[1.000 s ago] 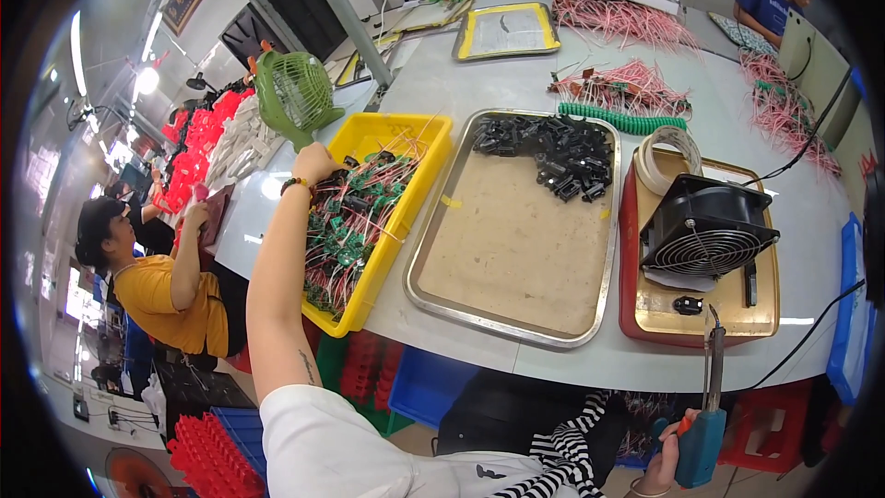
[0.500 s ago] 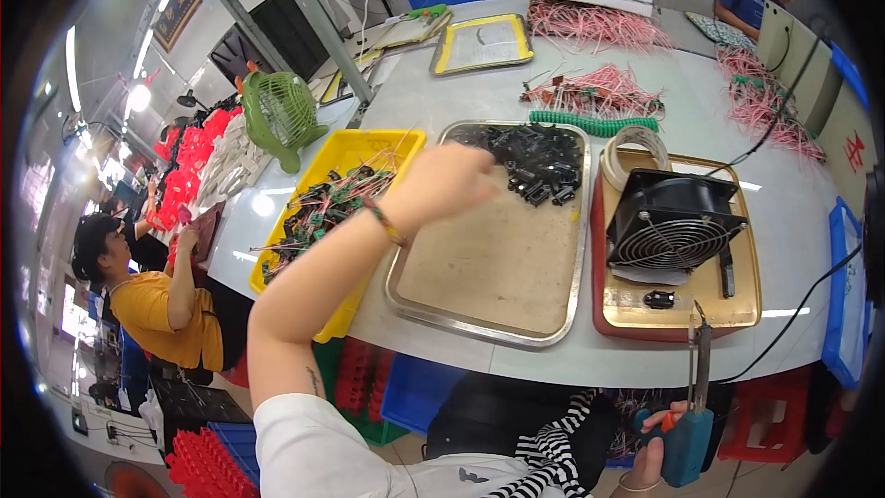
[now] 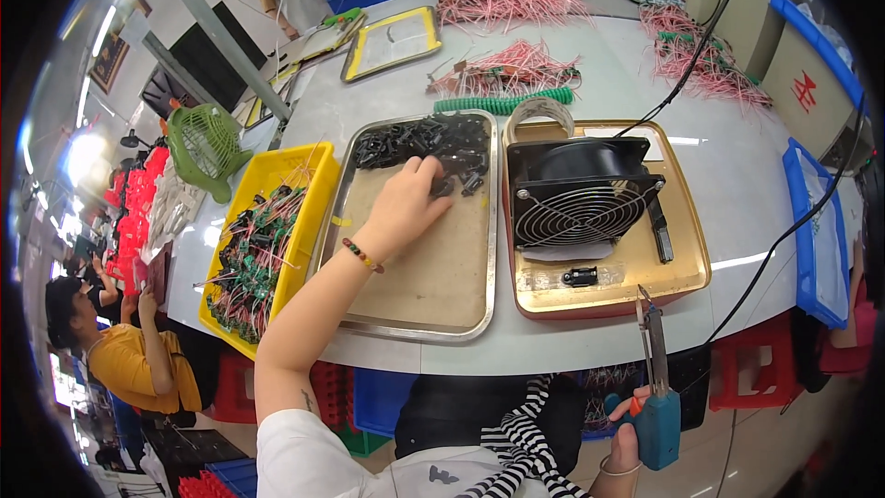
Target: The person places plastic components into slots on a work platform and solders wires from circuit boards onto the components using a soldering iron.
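My left hand [image 3: 404,206] reaches into a metal tray [image 3: 489,286]. Its thumb and fingers close around a small black plastic part [image 3: 443,187], beside the heap of black parts [image 3: 398,143] at the tray's far end. My right hand [image 3: 624,438] grips the blue-green handle of a soldering gun [image 3: 659,429], whose metal tip points up at the near edge of a gold box lid [image 3: 636,300]. One black part [image 3: 580,277] sits upright on that lid, in front of a black fan [image 3: 581,194].
A yellow bin [image 3: 323,175] of wired green boards stands left of the tray. Behind are a tape roll [image 3: 540,111], a green coil [image 3: 502,101] and bundles of pink wires [image 3: 516,5]. A black cable [image 3: 784,231] crosses at right. A person in yellow [image 3: 152,360] works at left.
My left hand has come down from above the tray's left part to the black parts. The view has shifted to the right. My right hand still holds the soldering gun.
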The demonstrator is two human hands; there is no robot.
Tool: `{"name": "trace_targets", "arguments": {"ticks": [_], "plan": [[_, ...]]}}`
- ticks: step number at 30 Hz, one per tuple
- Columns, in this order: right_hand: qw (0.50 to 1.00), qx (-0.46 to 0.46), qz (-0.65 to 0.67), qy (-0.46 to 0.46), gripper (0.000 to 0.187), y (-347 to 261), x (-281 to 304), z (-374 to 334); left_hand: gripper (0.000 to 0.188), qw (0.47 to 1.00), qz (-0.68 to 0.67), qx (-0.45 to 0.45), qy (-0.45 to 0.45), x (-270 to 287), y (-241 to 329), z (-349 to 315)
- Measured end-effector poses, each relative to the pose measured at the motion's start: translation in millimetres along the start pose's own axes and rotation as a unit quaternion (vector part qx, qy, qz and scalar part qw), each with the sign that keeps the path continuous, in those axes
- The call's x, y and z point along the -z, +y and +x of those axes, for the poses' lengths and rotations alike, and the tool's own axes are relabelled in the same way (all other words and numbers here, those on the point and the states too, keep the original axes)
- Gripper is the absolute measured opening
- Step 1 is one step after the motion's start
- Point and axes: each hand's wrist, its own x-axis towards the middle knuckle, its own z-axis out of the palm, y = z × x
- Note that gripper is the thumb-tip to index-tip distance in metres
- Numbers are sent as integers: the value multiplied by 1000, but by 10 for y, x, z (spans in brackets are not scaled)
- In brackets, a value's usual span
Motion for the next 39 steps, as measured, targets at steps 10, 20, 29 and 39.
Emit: {"name": "trace_targets", "arguments": {"ticks": [10, 20, 29, 39], "plan": [[1000, 20, 0, -7, 53, 35, -18, 35, 13, 995, -92, -7, -31, 69, 5, -59], [1000, 0, -9, -24, 56, 112, 86, 7, 10, 972, -160, 127, -117, 97, 67, -46], [999, -31, -12, -36, 63, 118, 106, -11, 20, 987, -134, -64, -61, 61, 77, -130], [999, 36, -3, -18, 54, 40, -12, 58, 16, 983, -145, -38, -109, 79, 69, -177]]}}
